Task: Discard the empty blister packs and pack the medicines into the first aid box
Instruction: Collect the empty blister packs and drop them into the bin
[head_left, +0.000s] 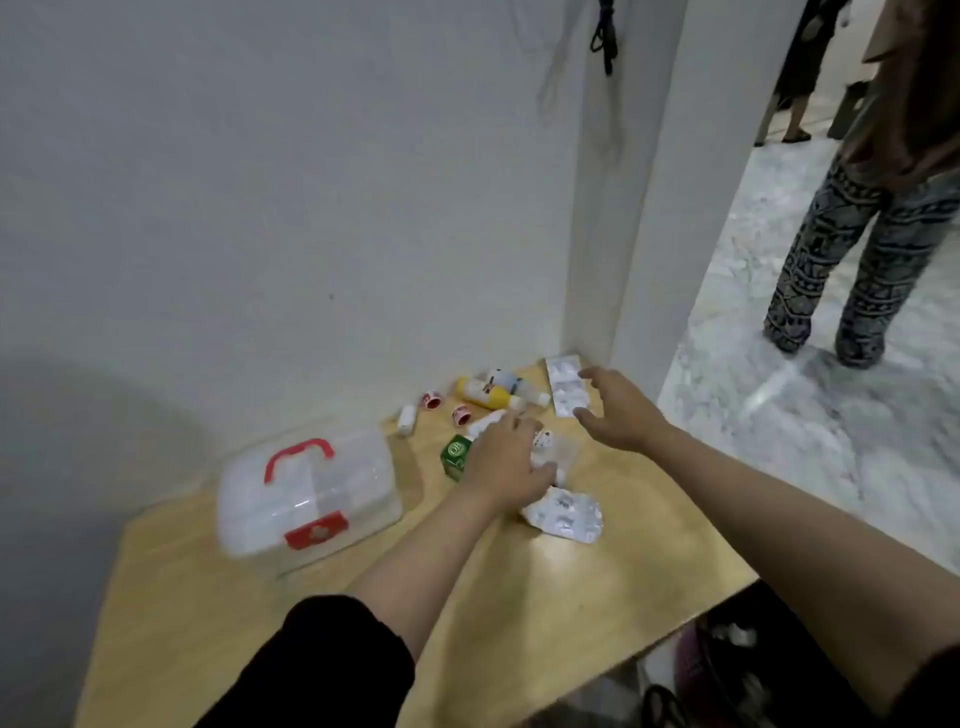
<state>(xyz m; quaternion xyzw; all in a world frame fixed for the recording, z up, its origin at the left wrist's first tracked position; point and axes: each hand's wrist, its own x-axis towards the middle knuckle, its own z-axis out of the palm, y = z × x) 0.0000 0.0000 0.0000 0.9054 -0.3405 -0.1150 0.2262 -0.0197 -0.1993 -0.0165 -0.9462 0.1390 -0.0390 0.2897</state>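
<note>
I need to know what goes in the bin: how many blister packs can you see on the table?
2 plainly: one blister pack at the far corner by the right hand, one crumpled blister pack just below the left hand. More may be hidden under that hand.

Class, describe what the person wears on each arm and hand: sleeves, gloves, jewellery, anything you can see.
Both hands are bare: left hand, right hand, with no gloves, rings or watch visible. The left arm has a black sleeve pushed up near the elbow. The right forearm is uncovered; a dark edge shows at the frame corner.
</note>
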